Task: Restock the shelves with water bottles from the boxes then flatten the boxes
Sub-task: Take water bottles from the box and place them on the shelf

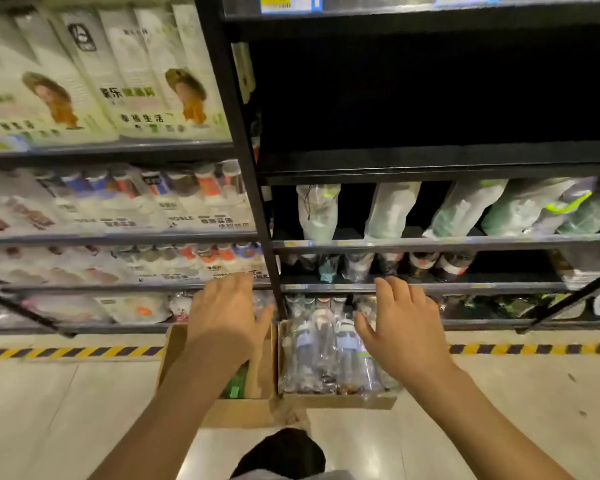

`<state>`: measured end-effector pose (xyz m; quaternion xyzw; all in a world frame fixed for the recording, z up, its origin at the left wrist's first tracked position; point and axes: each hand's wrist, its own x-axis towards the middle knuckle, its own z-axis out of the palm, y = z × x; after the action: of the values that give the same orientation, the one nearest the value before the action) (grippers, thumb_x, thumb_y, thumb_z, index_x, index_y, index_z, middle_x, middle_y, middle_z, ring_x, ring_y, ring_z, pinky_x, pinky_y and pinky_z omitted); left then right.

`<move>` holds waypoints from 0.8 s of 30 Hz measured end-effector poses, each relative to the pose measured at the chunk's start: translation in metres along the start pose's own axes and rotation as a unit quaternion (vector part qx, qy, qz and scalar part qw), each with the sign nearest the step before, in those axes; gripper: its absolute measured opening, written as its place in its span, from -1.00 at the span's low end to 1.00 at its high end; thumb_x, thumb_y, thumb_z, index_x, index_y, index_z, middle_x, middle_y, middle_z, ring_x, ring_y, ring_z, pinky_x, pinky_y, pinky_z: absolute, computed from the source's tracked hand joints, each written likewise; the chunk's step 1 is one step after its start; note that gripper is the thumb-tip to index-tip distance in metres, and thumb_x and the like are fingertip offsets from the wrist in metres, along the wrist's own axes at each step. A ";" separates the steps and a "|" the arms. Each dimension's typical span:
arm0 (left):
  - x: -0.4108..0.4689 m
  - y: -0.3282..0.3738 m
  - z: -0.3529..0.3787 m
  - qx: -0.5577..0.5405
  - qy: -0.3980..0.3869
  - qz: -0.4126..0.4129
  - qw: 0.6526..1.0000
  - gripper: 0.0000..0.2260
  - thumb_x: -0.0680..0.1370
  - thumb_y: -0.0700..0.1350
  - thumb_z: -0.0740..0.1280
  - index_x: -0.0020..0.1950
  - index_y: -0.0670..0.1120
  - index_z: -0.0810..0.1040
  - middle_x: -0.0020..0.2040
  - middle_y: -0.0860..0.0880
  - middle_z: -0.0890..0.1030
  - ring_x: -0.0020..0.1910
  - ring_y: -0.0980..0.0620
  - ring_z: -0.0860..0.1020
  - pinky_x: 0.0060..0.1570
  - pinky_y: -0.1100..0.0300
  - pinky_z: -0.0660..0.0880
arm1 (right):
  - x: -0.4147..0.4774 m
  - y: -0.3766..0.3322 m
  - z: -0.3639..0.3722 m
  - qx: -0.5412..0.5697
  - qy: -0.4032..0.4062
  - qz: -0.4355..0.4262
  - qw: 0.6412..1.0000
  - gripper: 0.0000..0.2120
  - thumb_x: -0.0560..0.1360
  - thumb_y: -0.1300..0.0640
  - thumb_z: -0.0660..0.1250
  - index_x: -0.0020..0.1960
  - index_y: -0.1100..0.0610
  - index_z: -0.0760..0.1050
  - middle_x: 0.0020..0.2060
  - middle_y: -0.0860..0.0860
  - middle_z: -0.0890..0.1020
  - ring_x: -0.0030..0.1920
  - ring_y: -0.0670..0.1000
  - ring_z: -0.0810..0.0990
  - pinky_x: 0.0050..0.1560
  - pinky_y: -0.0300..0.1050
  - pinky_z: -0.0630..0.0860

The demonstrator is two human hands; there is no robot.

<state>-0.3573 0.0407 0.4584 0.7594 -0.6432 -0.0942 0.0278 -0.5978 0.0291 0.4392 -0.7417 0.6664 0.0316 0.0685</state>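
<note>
**Both hands open above the boxes**

The left hand [227, 311] and right hand [404, 330] reach forward with fingers [387, 289] spread and straight, holding nothing. Below and between the two sets of fingers, a wrapped pack of water bottles [323, 351] sits in a cardboard box [340, 400] on the floor [84, 393]. The bottles' long axes run away from the person, caps toward the shelves [413, 288] just beyond the fingers. Under the left fingers lies a second box [236, 412] with something green [236, 382] inside, touching the first.
</note>
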 end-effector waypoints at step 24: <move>0.047 -0.406 0.126 0.047 -0.178 -0.107 0.977 -0.50 0.61 0.22 0.27 0.46 -0.04 0.45 0.36 -0.05 0.57 0.31 -0.15 0.52 0.21 -0.03 0.48 | 0.057 -0.384 0.175 0.036 -0.185 -0.026 0.982 -0.40 0.62 -0.22 0.19 0.54 0.10 0.26 0.44 0.09 0.41 0.43 0.20 0.36 0.48 0.18 0.28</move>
<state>0.0220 0.0734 0.2637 0.7950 -0.5569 -0.2004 -0.1328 -0.2026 0.0376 0.2808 -0.7375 0.6232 0.1422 0.2178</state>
